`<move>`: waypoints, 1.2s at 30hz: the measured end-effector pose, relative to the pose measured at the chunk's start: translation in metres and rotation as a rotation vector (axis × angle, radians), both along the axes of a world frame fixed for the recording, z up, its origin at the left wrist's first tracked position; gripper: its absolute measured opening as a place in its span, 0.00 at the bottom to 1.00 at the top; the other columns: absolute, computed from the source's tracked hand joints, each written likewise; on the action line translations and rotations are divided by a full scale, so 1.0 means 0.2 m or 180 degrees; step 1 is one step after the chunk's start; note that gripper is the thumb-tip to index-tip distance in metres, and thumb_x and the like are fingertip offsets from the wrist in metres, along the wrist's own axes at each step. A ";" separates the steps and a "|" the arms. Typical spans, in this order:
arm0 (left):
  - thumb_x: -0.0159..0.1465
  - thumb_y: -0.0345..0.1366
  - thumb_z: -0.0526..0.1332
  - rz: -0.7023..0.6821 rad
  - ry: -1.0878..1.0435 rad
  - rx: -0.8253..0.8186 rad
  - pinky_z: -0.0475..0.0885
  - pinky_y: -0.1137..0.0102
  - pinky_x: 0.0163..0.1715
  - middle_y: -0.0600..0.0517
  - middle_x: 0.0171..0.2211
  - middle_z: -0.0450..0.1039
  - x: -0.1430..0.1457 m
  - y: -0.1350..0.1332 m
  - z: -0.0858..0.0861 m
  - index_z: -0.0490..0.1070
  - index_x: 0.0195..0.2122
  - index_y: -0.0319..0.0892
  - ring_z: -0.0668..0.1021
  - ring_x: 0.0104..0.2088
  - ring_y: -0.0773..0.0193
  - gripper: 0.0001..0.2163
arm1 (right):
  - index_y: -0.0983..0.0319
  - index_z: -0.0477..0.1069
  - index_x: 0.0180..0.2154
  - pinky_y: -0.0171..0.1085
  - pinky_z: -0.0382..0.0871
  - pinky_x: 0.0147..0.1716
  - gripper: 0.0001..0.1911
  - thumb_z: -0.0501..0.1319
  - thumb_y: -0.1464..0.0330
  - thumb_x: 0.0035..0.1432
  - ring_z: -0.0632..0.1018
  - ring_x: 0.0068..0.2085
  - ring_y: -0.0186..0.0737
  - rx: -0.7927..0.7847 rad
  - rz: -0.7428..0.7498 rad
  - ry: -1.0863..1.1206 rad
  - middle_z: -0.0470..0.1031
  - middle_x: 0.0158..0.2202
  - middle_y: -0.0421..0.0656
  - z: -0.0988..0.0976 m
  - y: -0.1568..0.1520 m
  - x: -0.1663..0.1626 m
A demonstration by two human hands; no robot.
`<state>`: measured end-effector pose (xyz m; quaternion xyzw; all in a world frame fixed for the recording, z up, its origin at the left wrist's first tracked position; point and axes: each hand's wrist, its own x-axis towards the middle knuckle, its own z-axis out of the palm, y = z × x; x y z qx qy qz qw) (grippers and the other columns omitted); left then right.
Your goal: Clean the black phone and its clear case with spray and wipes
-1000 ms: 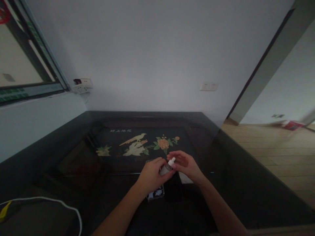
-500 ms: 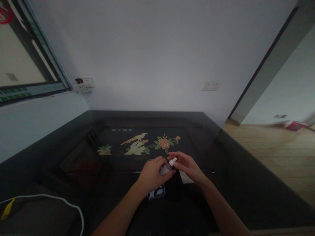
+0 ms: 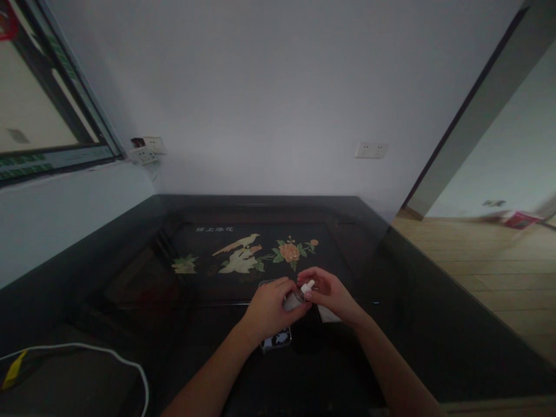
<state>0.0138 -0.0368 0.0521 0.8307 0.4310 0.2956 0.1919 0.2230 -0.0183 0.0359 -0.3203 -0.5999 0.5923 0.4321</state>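
My left hand [image 3: 271,304] is closed around a small clear bottle [image 3: 293,300] with a white nozzle top [image 3: 307,286]. The bottle is tilted, its top leaning to the right. My right hand [image 3: 332,294] curls about the nozzle end, with the thumb against the bottle's neck and the fingers bent over the far side. Beneath my left hand lies a phone-like thing in a black-and-white patterned case [image 3: 277,339], partly covered. A white flat piece, perhaps paper [image 3: 329,314], shows under my right hand.
The dark glossy table [image 3: 412,324] carries an inlaid bird and flower picture [image 3: 238,260]. A white cable [image 3: 104,352] with a yellow tag [image 3: 14,369] runs at the lower left. Behind stands a pale wall [image 3: 260,104] with a socket [image 3: 371,150].
The nozzle top has shifted slightly to the right and down, and my right hand's fingers are a little more curled about it. Otherwise both hands keep nearly the same place.
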 end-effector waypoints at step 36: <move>0.65 0.49 0.63 0.0074 0.0167 -0.0068 0.66 0.71 0.34 0.54 0.33 0.74 -0.01 0.00 0.01 0.72 0.35 0.45 0.76 0.34 0.63 0.12 | 0.55 0.77 0.46 0.35 0.70 0.38 0.13 0.67 0.57 0.63 0.76 0.40 0.38 0.0058 -0.0929 0.0560 0.75 0.40 0.43 0.01 0.04 0.07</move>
